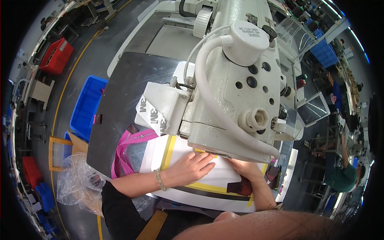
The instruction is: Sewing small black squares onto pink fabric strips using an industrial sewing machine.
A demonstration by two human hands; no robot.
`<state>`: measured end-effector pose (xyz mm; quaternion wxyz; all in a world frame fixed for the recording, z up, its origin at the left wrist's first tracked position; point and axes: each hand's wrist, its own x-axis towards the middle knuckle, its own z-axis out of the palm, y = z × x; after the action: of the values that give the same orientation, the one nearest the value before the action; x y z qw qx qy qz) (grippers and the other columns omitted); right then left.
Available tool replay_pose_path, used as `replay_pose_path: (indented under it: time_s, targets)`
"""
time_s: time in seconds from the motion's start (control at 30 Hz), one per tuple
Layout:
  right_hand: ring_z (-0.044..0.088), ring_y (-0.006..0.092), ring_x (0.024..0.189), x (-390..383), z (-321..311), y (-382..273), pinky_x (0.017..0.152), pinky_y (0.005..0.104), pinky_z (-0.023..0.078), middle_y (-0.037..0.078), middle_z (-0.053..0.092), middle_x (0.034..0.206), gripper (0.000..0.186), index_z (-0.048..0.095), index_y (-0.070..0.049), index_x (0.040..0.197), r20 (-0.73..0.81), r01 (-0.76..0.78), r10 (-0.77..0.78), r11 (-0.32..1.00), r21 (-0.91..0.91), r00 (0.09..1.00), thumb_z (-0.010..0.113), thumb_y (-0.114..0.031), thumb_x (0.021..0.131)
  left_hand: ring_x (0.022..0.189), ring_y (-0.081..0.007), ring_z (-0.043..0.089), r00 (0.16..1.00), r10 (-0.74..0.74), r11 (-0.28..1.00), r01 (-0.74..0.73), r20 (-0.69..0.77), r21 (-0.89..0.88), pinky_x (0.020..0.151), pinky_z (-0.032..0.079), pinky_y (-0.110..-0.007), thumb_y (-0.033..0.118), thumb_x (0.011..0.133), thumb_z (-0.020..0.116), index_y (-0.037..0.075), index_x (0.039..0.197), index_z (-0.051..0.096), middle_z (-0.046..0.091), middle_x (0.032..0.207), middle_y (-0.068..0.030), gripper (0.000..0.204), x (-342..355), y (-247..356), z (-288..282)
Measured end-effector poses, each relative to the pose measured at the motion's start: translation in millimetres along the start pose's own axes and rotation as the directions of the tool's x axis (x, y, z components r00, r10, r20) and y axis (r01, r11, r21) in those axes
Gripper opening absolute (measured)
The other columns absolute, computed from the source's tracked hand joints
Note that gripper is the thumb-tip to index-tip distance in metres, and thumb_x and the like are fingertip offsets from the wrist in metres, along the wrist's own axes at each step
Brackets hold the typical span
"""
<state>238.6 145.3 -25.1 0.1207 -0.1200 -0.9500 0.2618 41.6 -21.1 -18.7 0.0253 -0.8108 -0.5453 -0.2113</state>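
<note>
An industrial sewing machine [224,120] stands in front of me, its pale head over the work area. Beneath it lies a white board [216,176] bordered with yellow tape [167,154]. My left hand [191,167] rests on the board with fingers stretched out, the tips close to the machine head's lower edge. On the other side, my right hand [245,168] reaches under the head, which hides its fingertips. A dark maroon piece [241,187] lies by my right wrist. To the left, a magenta strap with a zipper [132,144] loops over the dark metal table plate [120,100].
A blue bin [89,106] stands on the floor at the left, with a crumpled clear plastic bag [76,184] nearer me. Farther off are a red crate [57,56] and blue crates [324,48]. A person in green [346,176] is at the far right.
</note>
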Motion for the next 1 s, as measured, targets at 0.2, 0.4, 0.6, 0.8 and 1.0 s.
replay_pose_path:
  time_s: [0.2, 0.4, 0.6, 0.8, 1.0]
  targets:
    - [0.058, 0.0319, 0.107, 1.0, -1.1, -3.3, 0.091, 0.0431, 0.045, 0.01, 0.065, 0.114, 0.035, 0.066, -0.008, 0.111, -0.085, 0.055, -0.058, 0.998, -0.044, 0.995, 0.065, -0.009, 0.076, 0.108, -0.0191, 0.054, 1.0, -0.031, 0.999, 0.031, -0.004, -0.034, 0.078, 0.043, -0.029, 0.019, 0.082, 0.057, 0.006, 0.109, 0.063, 0.057, 0.126, -0.0092, 0.03, 1.6, -0.2, -0.7]
    - [0.06, 0.0341, 0.103, 1.1, -3.3, -5.9, 0.088, 0.0434, 0.048, 0.013, 0.065, 0.108, 0.035, 0.066, -0.004, 0.106, -0.054, 0.085, -0.091, 0.991, -0.099, 0.994, 0.066, -0.002, 0.071, 0.105, -0.0168, 0.054, 0.999, -0.035, 0.997, 0.034, -0.016, -0.071, 0.079, 0.043, -0.029, 0.02, 0.083, 0.057, 0.009, 0.109, 0.063, 0.058, 0.124, -0.0063, 0.029, 0.7, -2.2, 1.0]
    - [0.06, 0.0355, 0.102, 2.2, -4.9, -5.5, 0.088, 0.0437, 0.048, 0.014, 0.065, 0.106, 0.038, 0.065, -0.001, 0.104, -0.067, 0.121, -0.128, 0.988, -0.1, 0.99, 0.067, 0.001, 0.067, 0.104, -0.0159, 0.054, 1.0, -0.013, 0.999, 0.012, -0.022, -0.053, 0.081, 0.042, -0.028, 0.02, 0.084, 0.056, 0.011, 0.113, 0.062, 0.057, 0.124, -0.0054, 0.032, 0.6, -4.0, 3.2]
    - [0.061, 0.0353, 0.097, 2.2, -4.0, -4.7, 0.086, 0.0437, 0.048, 0.014, 0.064, 0.102, 0.036, 0.065, -0.001, 0.101, -0.062, 0.116, -0.121, 0.99, -0.078, 0.991, 0.065, 0.002, 0.065, 0.105, -0.016, 0.054, 1.0, -0.021, 0.998, 0.02, -0.009, -0.057, 0.081, 0.042, -0.028, 0.02, 0.084, 0.055, 0.011, 0.116, 0.061, 0.057, 0.125, -0.0062, 0.034, 1.2, -2.8, 1.4]
    - [0.061, 0.0344, 0.094, 3.2, -5.9, -6.9, 0.084, 0.0432, 0.048, 0.013, 0.064, 0.098, 0.035, 0.064, -0.001, 0.099, -0.043, 0.105, -0.11, 0.988, -0.115, 0.993, 0.065, 0.002, 0.065, 0.105, -0.0167, 0.055, 1.0, -0.031, 0.998, 0.031, -0.003, -0.05, 0.08, 0.042, -0.028, 0.02, 0.084, 0.055, 0.01, 0.117, 0.061, 0.057, 0.125, -0.0077, 0.035, 1.0, -2.1, 1.4]
